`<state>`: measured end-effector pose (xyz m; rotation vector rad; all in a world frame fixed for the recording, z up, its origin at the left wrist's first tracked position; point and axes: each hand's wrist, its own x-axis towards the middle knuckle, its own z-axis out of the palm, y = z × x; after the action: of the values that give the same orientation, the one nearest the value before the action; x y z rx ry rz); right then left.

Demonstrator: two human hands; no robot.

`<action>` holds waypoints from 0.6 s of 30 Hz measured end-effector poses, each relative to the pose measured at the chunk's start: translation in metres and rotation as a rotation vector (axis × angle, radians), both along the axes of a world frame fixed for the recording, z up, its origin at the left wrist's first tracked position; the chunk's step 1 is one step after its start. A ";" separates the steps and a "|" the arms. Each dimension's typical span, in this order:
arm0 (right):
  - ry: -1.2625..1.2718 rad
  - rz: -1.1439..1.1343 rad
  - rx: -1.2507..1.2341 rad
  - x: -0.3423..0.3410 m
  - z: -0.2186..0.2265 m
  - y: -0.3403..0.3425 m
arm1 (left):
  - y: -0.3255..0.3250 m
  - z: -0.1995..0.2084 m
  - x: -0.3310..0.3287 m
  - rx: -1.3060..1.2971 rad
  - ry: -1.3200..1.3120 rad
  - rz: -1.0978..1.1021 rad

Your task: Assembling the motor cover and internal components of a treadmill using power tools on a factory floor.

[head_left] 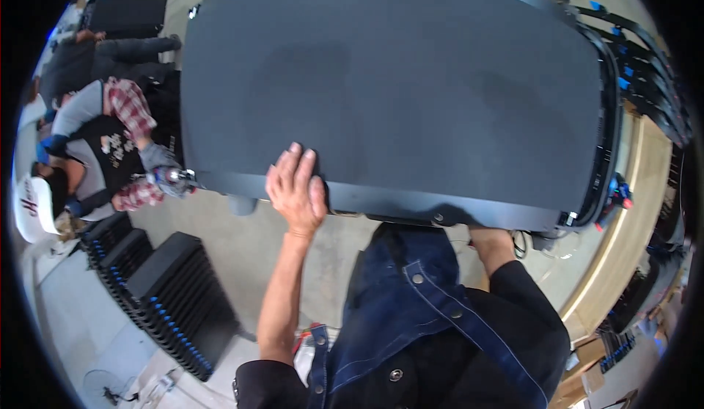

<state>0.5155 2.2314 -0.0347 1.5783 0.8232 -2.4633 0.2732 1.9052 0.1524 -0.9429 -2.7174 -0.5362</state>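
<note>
A large dark grey, flat-topped panel-like unit [418, 101] spreads across the view in front of me, its near edge rounded downward. My left hand [297, 189] rests on that near edge, left of the middle, fingers stretched over the top and holding nothing. Under the near edge, towards the right end, reaches my right hand [490, 239]; the unit hides its fingers, so what it touches is not visible. A small round fitting [438, 218] sits on the near edge between my hands.
At the left, a co-worker's gloved hand [169, 178] is at the unit's near left corner. Black panels [180, 284] stand in a row at lower left. A pale wooden beam [620, 225] and black curved parts [634, 60] with blue tape lie at right.
</note>
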 end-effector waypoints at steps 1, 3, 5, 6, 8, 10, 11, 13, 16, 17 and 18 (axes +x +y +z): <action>0.011 -0.036 -0.042 0.033 0.015 -0.003 | -0.003 0.001 0.000 -0.011 -0.001 0.012; 0.035 -0.099 -0.109 0.050 0.026 0.002 | 0.000 0.008 -0.002 -0.041 -0.008 -0.008; 0.046 -0.150 -0.154 0.038 0.021 0.010 | 0.003 0.003 -0.001 -0.079 -0.030 -0.003; 0.051 -0.169 -0.172 0.039 0.018 0.015 | 0.004 0.002 0.000 -0.085 -0.042 0.000; 0.065 -0.204 -0.200 0.032 0.017 0.015 | 0.002 -0.002 0.002 -0.069 -0.066 0.023; 0.084 -0.238 -0.216 0.006 0.012 0.025 | 0.000 -0.003 0.003 -0.055 -0.073 0.029; 0.098 -0.255 -0.221 -0.008 0.011 0.035 | 0.000 -0.003 0.003 -0.047 -0.068 0.027; 0.137 -0.278 -0.232 -0.001 0.016 0.037 | 0.000 -0.002 0.004 -0.033 -0.054 0.022; 0.223 -0.295 -0.260 0.041 0.032 0.014 | -0.002 0.001 0.008 -0.024 -0.033 0.023; 0.253 -0.306 -0.262 0.058 0.034 0.006 | -0.003 -0.002 0.010 -0.021 -0.026 0.023; 0.282 -0.318 -0.263 0.071 0.033 -0.001 | -0.006 -0.004 0.012 -0.013 -0.020 0.034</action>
<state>0.5865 2.2299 -0.0014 1.3784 0.2667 -2.9170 0.2852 1.8992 0.1486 -0.8972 -2.7524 -0.5253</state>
